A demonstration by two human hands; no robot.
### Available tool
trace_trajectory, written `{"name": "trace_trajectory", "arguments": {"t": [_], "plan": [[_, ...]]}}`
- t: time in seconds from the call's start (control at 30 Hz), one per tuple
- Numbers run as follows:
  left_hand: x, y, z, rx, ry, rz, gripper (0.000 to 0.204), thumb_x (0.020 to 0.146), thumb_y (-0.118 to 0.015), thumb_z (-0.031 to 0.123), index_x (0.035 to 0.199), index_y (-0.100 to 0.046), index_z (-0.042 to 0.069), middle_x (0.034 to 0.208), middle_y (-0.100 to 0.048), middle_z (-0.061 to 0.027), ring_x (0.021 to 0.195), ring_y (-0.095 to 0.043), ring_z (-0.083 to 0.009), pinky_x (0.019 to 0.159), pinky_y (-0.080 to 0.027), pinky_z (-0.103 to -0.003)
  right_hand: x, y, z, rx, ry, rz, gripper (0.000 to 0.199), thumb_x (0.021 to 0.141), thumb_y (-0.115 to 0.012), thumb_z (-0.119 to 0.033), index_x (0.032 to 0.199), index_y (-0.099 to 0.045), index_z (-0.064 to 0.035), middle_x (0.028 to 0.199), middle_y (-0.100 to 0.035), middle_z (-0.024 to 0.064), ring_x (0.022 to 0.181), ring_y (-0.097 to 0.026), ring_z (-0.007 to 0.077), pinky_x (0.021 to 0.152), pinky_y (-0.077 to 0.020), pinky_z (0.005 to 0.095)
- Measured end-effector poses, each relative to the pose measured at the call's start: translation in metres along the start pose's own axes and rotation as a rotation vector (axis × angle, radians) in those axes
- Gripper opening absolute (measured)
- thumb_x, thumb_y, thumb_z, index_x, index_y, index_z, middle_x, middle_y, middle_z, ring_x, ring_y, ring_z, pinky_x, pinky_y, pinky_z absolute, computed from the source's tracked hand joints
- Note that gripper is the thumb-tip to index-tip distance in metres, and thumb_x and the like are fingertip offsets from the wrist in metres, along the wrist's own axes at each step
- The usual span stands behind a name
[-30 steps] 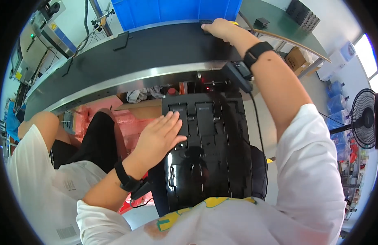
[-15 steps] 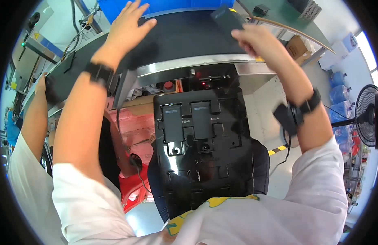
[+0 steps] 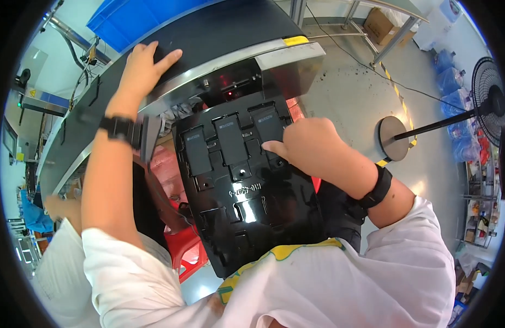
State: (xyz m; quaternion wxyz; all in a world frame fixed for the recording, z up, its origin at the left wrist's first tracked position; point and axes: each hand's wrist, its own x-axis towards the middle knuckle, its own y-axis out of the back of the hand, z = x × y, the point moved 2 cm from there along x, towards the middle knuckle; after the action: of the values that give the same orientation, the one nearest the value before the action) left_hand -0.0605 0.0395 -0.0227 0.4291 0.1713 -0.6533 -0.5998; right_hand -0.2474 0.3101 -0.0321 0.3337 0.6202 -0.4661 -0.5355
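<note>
A glossy black moulded plastic tray (image 3: 230, 218) lies below the conveyor, with shaped pockets. Two flat black rectangular devices (image 3: 230, 139) sit side by side in its left and middle top pockets. A third flat black device (image 3: 267, 127) lies in the top right pocket. My right hand (image 3: 313, 143) is closed at that device's lower right side, thumb across its edge; the other fingertips are hidden. On the black conveyor belt (image 3: 219, 33) rests my left hand (image 3: 145, 70), fingers spread, with nothing seen in it. A black strap is around each wrist.
A blue plastic bin (image 3: 132, 22) stands beyond the belt. The belt's metal edge (image 3: 225, 65) runs along the tray's far side. At right are a standing fan (image 3: 394, 138) and a trailing cable. Another person's arm (image 3: 64, 210) shows at far left, near a red stool (image 3: 189, 249).
My right hand has brought a black device down from above the belt into the tray's top right pocket. The view has turned right; my left hand remains over the belt.
</note>
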Motion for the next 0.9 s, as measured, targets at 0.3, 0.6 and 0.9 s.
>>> {"name": "trace_trajectory", "arguments": {"t": [0.3, 0.6, 0.9], "plan": [[-0.210, 0.093, 0.112, -0.337, -0.245, -0.303, 0.082, 0.064, -0.078, 0.041, 0.127, -0.047, -0.003, 0.118, -0.047, -0.0177, 0.109, -0.047, -0.0345, 0.094, -0.037, -0.040, -0.018, -0.056, 0.024, 0.010, 0.366, 0.680, 0.036, 0.077, -0.067, -0.017, 0.111, -0.061, -0.0084, 0.123, -0.056, 0.0049, 0.120, -0.049, 0.0218, 0.102, -0.0342, 0.0454], [-0.326, 0.058, 0.143, -0.152, -0.187, -0.326, 0.079, 0.073, -0.068, 0.047, 0.132, -0.042, 0.001, 0.139, -0.035, -0.0189, 0.129, -0.036, -0.0354, 0.104, -0.024, -0.055, -0.018, -0.064, 0.010, -0.296, 0.306, 0.712, 0.036, 0.085, -0.058, -0.024, 0.117, -0.059, -0.0064, 0.125, -0.053, 0.0083, 0.126, -0.041, 0.0253, 0.100, -0.0332, 0.0519], [-0.318, 0.052, 0.144, -0.181, -0.076, -0.249, 0.065, 0.079, -0.065, 0.036, 0.133, -0.045, 0.005, 0.144, -0.029, -0.0202, 0.129, -0.033, -0.0390, 0.106, -0.026, -0.050, -0.077, -0.047, 0.003, 0.180, 0.474, 0.516, 0.042, 0.082, -0.064, -0.017, 0.121, -0.055, -0.0062, 0.124, -0.050, 0.0167, 0.122, -0.044, 0.0331, 0.100, -0.0371, 0.0419]]}}
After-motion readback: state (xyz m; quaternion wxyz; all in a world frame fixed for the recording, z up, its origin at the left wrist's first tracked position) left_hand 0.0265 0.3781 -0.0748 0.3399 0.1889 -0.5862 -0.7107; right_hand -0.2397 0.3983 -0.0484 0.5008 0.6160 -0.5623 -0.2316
